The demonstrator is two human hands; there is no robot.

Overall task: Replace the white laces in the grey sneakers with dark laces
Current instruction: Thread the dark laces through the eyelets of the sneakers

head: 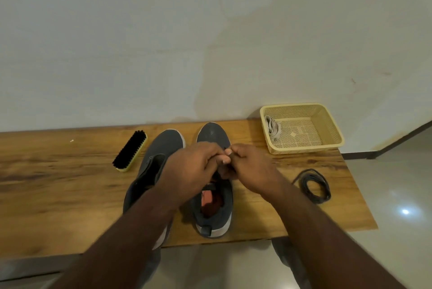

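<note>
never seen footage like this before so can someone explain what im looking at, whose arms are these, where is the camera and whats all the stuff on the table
There is no machine here. One wide-angle camera sits on a person's head and looks forward and down, so the two arms reaching in from the bottom are that person's own.

On the wooden table stand two grey sneakers side by side, toes toward the wall. The left hand and the right hand meet above the right sneaker, fingers curled together as if pinching something small and dark; what it is cannot be told.

The left sneaker shows no lace. Left of it lies a shoe brush with black bristles. To the right lies a coil of dark lace. At the back right, a yellow basket holds white laces.
</note>
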